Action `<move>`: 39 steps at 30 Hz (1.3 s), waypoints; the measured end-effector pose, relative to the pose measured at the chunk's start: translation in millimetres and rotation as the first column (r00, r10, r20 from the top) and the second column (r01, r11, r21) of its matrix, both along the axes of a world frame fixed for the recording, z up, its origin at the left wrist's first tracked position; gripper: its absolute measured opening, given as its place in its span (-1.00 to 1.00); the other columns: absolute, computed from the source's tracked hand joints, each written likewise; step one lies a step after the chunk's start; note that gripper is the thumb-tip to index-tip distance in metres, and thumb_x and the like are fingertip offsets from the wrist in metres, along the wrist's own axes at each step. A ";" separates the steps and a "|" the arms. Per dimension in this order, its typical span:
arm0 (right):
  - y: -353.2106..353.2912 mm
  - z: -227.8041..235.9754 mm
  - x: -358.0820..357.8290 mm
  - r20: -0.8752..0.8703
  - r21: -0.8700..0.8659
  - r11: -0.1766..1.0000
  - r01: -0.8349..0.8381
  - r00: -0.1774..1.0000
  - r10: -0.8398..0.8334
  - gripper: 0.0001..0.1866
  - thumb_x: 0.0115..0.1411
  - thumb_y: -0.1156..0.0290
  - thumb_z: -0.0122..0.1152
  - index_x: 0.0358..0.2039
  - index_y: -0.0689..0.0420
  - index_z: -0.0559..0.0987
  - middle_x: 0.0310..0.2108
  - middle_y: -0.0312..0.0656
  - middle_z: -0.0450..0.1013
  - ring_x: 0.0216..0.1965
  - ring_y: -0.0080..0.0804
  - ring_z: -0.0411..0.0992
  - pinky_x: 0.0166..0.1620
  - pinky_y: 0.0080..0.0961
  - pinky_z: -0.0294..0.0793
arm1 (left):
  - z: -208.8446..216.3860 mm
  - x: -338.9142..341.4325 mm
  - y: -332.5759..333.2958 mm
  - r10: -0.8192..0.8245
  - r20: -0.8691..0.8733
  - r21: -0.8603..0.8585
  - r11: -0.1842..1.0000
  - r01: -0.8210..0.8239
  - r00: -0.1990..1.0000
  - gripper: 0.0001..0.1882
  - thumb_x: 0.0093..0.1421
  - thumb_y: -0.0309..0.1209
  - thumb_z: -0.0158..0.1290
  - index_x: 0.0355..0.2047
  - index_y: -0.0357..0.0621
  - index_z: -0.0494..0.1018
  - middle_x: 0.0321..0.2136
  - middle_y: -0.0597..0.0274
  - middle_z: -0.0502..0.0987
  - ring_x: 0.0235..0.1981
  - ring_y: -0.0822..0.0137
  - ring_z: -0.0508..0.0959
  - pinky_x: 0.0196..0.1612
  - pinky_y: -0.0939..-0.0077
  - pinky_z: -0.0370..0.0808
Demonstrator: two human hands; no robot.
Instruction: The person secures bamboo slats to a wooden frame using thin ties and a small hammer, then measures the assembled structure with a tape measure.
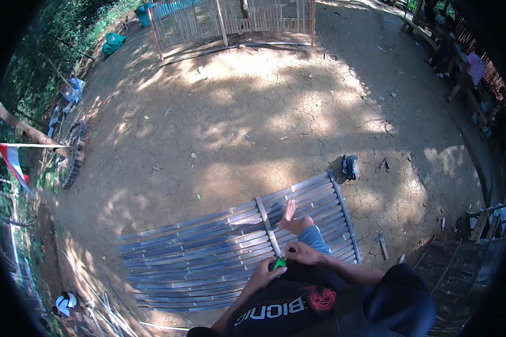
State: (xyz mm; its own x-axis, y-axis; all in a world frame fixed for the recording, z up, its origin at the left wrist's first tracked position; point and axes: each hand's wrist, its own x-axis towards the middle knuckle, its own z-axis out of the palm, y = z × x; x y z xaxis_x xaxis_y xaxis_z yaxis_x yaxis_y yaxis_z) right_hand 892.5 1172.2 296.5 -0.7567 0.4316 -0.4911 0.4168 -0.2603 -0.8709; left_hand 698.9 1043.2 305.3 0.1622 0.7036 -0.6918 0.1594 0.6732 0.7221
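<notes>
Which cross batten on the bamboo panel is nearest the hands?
The middle batten, running from the panel's far edge straight down to the hands; the end batten lies off to the right.

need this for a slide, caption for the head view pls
Seated on a slatted bamboo panel laid on cracked dirt, a person holds a small green object between left hand and right hand.

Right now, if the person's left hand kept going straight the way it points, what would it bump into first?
The left hand points up and right at the small green thing that both hands meet on. It already touches that, so it comes first; just beyond lies the right hand, though depth is hard to judge.
</notes>
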 end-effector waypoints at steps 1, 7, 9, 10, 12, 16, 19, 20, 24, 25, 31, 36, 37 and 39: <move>37.0 22.2 -11.0 0.024 -0.071 0.996 0.052 0.998 -0.051 -0.64 0.32 0.12 0.20 -0.25 0.22 0.55 -0.41 -0.29 0.46 -0.33 -0.60 0.37 -0.25 -0.55 0.38 | -15.3 -15.4 20.3 -0.017 0.001 0.009 1.000 0.017 1.000 -0.22 0.12 -0.05 0.27 0.18 -0.32 0.28 -0.04 -0.10 0.51 0.03 0.21 0.50 0.15 0.38 0.37; 361.7 55.2 0.6 -0.268 -0.383 0.734 0.561 0.693 -0.670 -0.87 0.30 0.35 0.20 -0.31 0.14 0.54 -0.36 -0.27 0.51 -0.37 -0.51 0.50 -0.26 -0.55 0.51 | -33.7 -122.4 183.6 -0.037 -0.100 0.224 0.973 0.059 0.994 -0.47 0.22 -0.22 0.14 0.17 -0.07 0.35 -0.04 0.14 0.51 -0.02 0.29 0.49 0.09 0.44 0.39; 483.8 63.9 15.5 -0.304 -0.320 0.675 0.665 0.602 -0.738 -0.88 0.27 0.33 0.24 -0.35 0.08 0.55 -0.39 -0.32 0.52 -0.41 -0.53 0.49 -0.29 -0.52 0.52 | -44.1 -158.5 264.1 -0.106 -0.076 0.097 0.989 0.113 0.991 -0.50 0.22 -0.24 0.13 0.15 -0.06 0.37 -0.06 0.21 0.51 -0.06 0.31 0.46 0.07 0.47 0.38; 539.1 67.5 17.9 -0.379 -0.300 0.667 0.682 0.556 -0.739 -0.87 0.25 0.30 0.26 -0.36 0.06 0.55 -0.40 -0.33 0.52 -0.41 -0.55 0.49 -0.30 -0.53 0.52 | -52.1 -170.1 301.3 -0.144 -0.081 0.042 0.988 0.148 0.986 -0.54 0.23 -0.25 0.12 0.12 -0.07 0.39 -0.08 0.25 0.51 -0.08 0.33 0.45 0.04 0.48 0.38; 629.9 70.5 25.3 -0.357 -0.256 0.658 0.708 0.563 -0.745 -0.86 0.25 0.30 0.26 -0.34 0.07 0.55 -0.38 -0.32 0.52 -0.40 -0.55 0.50 -0.28 -0.53 0.52 | -50.9 -191.7 381.0 -0.293 -0.067 0.015 0.955 0.295 0.954 -0.64 0.34 -0.18 0.00 0.04 -0.09 0.41 -0.15 0.20 0.51 -0.14 0.31 0.46 -0.03 0.38 0.40; 745.6 97.9 -13.5 -0.302 -0.308 0.626 0.717 0.550 -0.779 -0.86 0.26 0.30 0.25 -0.32 0.08 0.54 -0.37 -0.33 0.51 -0.35 -0.55 0.48 -0.21 -0.51 0.50 | -14.9 -207.5 503.6 -0.364 -0.114 -0.025 0.931 0.364 0.924 -0.59 0.42 -0.08 -0.12 0.04 -0.11 0.42 -0.22 0.05 0.54 -0.17 0.27 0.51 -0.05 0.32 0.42; 809.8 125.6 -40.9 -0.342 -0.297 0.629 0.719 0.535 -0.773 -0.86 0.26 0.31 0.25 -0.31 0.09 0.53 -0.38 -0.33 0.49 -0.33 -0.54 0.46 -0.18 -0.51 0.48 | 2.5 -231.4 569.1 -0.239 -0.036 0.009 0.971 0.239 0.970 -0.58 0.40 -0.07 -0.08 0.05 -0.12 0.45 -0.21 0.05 0.56 -0.16 0.27 0.52 -0.03 0.34 0.43; 831.1 133.8 -52.2 -0.359 -0.280 0.639 0.717 0.539 -0.762 -0.85 0.26 0.30 0.25 -0.31 0.10 0.53 -0.39 -0.32 0.48 -0.33 -0.54 0.46 -0.18 -0.52 0.48 | 5.8 -241.2 588.2 -0.224 -0.043 -0.003 0.975 0.224 0.974 -0.58 0.40 -0.08 -0.08 0.04 -0.12 0.46 -0.21 0.05 0.57 -0.17 0.27 0.52 -0.03 0.34 0.43; 914.6 153.0 -95.3 -0.391 -0.236 0.637 0.733 0.529 -0.753 -0.84 0.26 0.30 0.25 -0.32 0.10 0.51 -0.41 -0.30 0.46 -0.36 -0.52 0.43 -0.19 -0.51 0.47 | 12.9 -305.2 687.6 -0.204 -0.118 0.000 0.979 0.205 0.972 -0.60 0.39 -0.10 -0.05 -0.03 -0.16 0.51 -0.23 0.05 0.58 -0.19 0.28 0.54 -0.07 0.35 0.45; 940.2 150.6 -101.2 -0.424 -0.253 0.632 0.733 0.503 -0.753 -0.84 0.26 0.30 0.25 -0.33 0.09 0.51 -0.40 -0.29 0.47 -0.35 -0.52 0.44 -0.19 -0.50 0.48 | 10.1 -326.4 709.7 -0.213 -0.149 0.018 0.976 0.218 0.966 -0.61 0.39 -0.10 -0.06 -0.05 -0.16 0.52 -0.25 0.04 0.59 -0.20 0.27 0.54 -0.07 0.35 0.45; 1075.9 108.6 -92.4 -0.596 -0.152 0.514 0.844 0.337 -0.729 -0.61 0.33 0.15 0.15 -0.04 0.21 0.50 -0.15 -0.13 0.52 -0.14 -0.37 0.50 -0.04 -0.39 0.53 | -16.4 -458.4 895.4 -0.381 -0.347 0.072 0.900 0.429 0.857 -0.61 0.37 -0.08 -0.08 -0.21 -0.12 0.58 -0.35 0.00 0.60 -0.29 0.07 0.58 -0.16 0.27 0.47; 1099.5 18.3 -252.9 -0.116 -0.331 -0.314 0.890 -0.369 -0.922 -0.29 0.36 -0.18 -0.08 0.11 0.30 0.32 0.01 -0.01 0.38 0.02 -0.23 0.40 0.08 -0.25 0.45 | 13.9 -531.9 1076.5 -0.370 -0.572 0.008 0.890 0.456 0.732 -0.62 0.37 -0.09 -0.10 -0.24 -0.06 0.59 -0.38 -0.01 0.60 -0.29 -0.01 0.60 -0.20 0.15 0.47; 1094.5 -11.8 -280.9 0.022 -0.386 -0.342 0.857 -0.362 -0.932 -0.33 0.37 -0.11 -0.05 0.13 0.31 0.32 -0.05 -0.03 0.41 -0.05 -0.20 0.42 0.04 -0.24 0.46 | 13.1 -539.9 1114.1 -0.366 -0.594 0.022 0.883 0.469 0.716 -0.63 0.36 -0.09 -0.10 -0.24 -0.06 0.59 -0.37 -0.02 0.60 -0.28 -0.02 0.60 -0.19 0.13 0.46; 1083.2 -51.2 -366.0 0.126 -0.415 -0.033 0.909 0.021 -0.992 -0.39 0.38 -0.07 -0.04 0.12 0.26 0.35 -0.04 -0.09 0.43 -0.14 -0.25 0.46 -0.02 -0.27 0.49 | 11.1 -566.3 1177.9 -0.380 -0.649 0.017 0.859 0.512 0.659 -0.63 0.36 -0.10 -0.10 -0.23 -0.06 0.59 -0.36 -0.04 0.61 -0.26 -0.05 0.60 -0.18 0.09 0.46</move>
